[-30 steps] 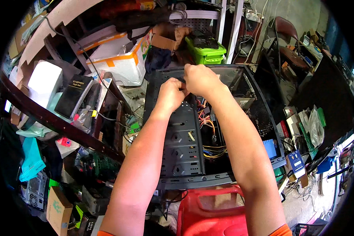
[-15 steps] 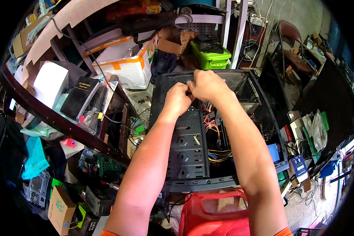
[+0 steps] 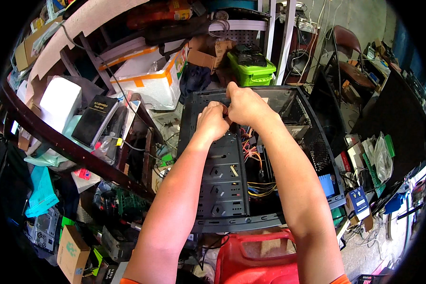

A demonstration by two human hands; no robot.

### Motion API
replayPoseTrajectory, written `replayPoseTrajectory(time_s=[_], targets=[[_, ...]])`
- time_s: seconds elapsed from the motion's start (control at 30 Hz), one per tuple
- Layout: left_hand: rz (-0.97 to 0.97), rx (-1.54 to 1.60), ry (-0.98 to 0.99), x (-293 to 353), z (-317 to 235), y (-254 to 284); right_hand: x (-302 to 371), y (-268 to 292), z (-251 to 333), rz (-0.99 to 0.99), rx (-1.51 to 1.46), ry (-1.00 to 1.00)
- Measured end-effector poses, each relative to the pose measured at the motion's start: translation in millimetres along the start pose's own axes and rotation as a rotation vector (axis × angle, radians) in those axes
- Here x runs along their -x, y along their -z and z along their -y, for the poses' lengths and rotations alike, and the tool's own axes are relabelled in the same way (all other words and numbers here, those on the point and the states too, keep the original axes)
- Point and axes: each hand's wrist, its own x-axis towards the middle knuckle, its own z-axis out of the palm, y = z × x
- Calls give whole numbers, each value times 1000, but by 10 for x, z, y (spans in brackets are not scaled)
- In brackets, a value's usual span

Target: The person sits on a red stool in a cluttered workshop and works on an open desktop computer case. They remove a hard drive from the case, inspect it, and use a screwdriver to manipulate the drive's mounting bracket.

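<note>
An open black computer case (image 3: 225,187) lies in front of me, its drive-bay side on the left. Over its far part my two hands meet. My left hand (image 3: 212,122) is closed, fingers bent in at the metal frame. Touching or nearly touching it, my right hand (image 3: 246,105) is curled with its fingers pinched together. Whatever sits between the fingers is hidden by the hands. Inside the case run orange and red cables (image 3: 252,152) and a bundle of yellow and blue wires (image 3: 264,190).
A red plastic object with a handle-like opening (image 3: 255,265) is below the case. Beyond stand a green plastic box (image 3: 252,73) and a white foam box (image 3: 158,93). A dark shelf rail (image 3: 87,158) crosses at left. At right are a blue-and-white carton (image 3: 359,203) and a dark panel (image 3: 388,120).
My right hand has turned slightly, with a knuckle or finger raised higher at its far side. My left hand stays nearly in place. The whole view has shifted slightly.
</note>
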Motion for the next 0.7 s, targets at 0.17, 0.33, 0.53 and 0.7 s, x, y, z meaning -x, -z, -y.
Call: replayPoseTrajectory(time_s=[0.17,0.33,0.53,0.7], targets=[[19,-10,-21,-4,40,6,2,14,69,19,30,-67],[37,-20,22,-23,-41,8,-18,-119,-76,-99,10,104],[16,25,-18,-16,99,-39,-15,-6,6,25,-36,-42],[70,112,-44,-75,178,-23,-74,-83,-53,10,-40,62]])
